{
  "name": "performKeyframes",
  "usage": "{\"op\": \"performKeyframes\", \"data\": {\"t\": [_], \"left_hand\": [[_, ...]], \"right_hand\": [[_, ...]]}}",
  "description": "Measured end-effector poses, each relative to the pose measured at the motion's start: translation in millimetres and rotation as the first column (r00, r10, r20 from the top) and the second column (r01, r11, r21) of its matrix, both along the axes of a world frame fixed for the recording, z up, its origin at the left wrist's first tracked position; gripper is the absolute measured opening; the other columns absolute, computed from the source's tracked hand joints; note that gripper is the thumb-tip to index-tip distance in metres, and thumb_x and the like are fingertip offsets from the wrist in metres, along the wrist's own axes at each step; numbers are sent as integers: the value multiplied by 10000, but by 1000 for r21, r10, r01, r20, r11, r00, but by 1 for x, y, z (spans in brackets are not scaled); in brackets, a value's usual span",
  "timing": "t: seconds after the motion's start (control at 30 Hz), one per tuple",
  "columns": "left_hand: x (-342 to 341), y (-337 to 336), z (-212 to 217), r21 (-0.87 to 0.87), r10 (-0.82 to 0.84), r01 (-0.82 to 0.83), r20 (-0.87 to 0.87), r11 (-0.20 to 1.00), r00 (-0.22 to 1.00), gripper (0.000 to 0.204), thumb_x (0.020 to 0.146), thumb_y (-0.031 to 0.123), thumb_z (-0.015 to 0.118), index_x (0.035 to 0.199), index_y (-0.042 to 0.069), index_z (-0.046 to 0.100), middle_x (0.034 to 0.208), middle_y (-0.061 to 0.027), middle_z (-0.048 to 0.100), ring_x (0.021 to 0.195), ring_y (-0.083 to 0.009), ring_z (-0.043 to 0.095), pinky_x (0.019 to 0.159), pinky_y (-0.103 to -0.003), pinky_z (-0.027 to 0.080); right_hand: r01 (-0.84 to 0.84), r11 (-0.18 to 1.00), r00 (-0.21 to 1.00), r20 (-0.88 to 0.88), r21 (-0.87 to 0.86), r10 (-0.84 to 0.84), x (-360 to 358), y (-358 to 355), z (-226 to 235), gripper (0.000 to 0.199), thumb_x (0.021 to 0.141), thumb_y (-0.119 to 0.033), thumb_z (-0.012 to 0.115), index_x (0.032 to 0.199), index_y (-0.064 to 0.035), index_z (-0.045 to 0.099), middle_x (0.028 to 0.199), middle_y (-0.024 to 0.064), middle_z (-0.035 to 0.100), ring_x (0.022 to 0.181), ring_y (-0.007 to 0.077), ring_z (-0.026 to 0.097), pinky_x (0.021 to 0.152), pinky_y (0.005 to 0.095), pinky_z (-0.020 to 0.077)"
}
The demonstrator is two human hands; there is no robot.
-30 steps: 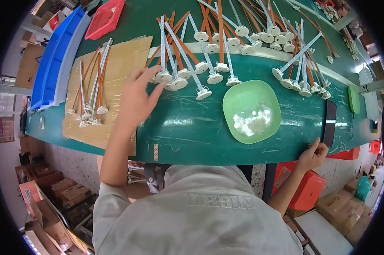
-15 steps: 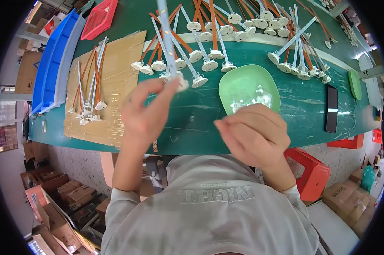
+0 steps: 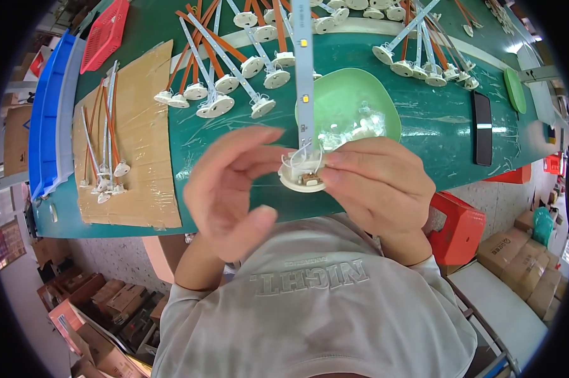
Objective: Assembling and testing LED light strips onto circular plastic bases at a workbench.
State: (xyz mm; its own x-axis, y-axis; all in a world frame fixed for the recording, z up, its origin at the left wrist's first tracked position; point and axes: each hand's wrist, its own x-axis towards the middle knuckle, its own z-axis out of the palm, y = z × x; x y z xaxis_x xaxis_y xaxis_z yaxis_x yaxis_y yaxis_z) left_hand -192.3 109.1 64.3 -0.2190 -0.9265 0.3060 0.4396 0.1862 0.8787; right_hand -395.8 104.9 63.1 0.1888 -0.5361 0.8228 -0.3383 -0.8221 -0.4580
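While both hands are raised over the near edge of the green worktop (image 3: 152, 157), the head view shows them meeting on one part: a round white plastic base (image 3: 302, 176) with a long white light strip (image 3: 304, 69) standing up out of it. The right hand (image 3: 379, 189) pinches the base's right side between thumb and fingertips, closed on it. The left hand (image 3: 234, 189) is half open, fingers curved, its fingertips touching the base's left rim. Thin wires loop where the strip meets the base.

Just behind the held part sits a pale green plastic bowl (image 3: 373, 107) with small clear pieces in it. Further back lie many more white strips with round bases and orange strips (image 3: 234, 75), fanned across the worktop. On the left, a brown cardboard sheet (image 3: 139, 164) carries a smaller bundle of the same strip assemblies (image 3: 105, 170). A black phone (image 3: 482, 128) lies to the right, well apart from the hands. Blue plastic trays (image 3: 45, 126) line the far left edge.
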Motion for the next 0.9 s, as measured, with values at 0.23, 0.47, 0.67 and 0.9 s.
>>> {"op": "performKeyframes", "data": {"t": [0.23, 0.47, 0.67, 0.9], "left_hand": [[-6, -1, -25, 94, -251, 264, -131, 960, 959, 490, 921, -71, 605, 1392, -93, 475, 1345, -234, 584, 1229, -253, 592, 1035, -370, 475], [-16, 4, -28, 124, -202, 224, -170, 967, 965, 494, 908, -101, 626, 1379, -89, 480, 1314, -222, 608, 1201, -243, 612, 1007, -348, 502], [-15, -3, -31, 178, -227, 281, -273, 943, 935, 497, 918, -77, 621, 1391, -84, 468, 1294, -234, 614, 1175, -274, 632, 997, -380, 524], [-2, -35, -27, 166, -451, 506, -281, 847, 847, 483, 935, -51, 594, 1397, -88, 459, 1268, -254, 618, 1163, -330, 635, 1007, -498, 528]], "right_hand": [[18, 999, 1000, 9, 30, -19, 1, -2, -12, 267, 681, 4, 824, 929, 9, 724, 940, 148, 722, 776, 288, 712, 662, 339, 598], [145, 986, 985, -81, -81, -151, 7, 3, -19, 285, 699, -22, 815, 960, 0, 702, 962, 145, 721, 814, 289, 723, 703, 347, 613], [143, 987, 985, -86, -68, -148, 2, -1, -14, 280, 709, -18, 783, 969, 29, 693, 969, 158, 720, 801, 278, 717, 694, 338, 589], [-208, 719, 925, 372, 663, -75, -11, -12, 20, 250, 890, 12, 634, 1126, 92, 628, 1055, 158, 696, 877, 163, 663, 741, 266, 527]]}}
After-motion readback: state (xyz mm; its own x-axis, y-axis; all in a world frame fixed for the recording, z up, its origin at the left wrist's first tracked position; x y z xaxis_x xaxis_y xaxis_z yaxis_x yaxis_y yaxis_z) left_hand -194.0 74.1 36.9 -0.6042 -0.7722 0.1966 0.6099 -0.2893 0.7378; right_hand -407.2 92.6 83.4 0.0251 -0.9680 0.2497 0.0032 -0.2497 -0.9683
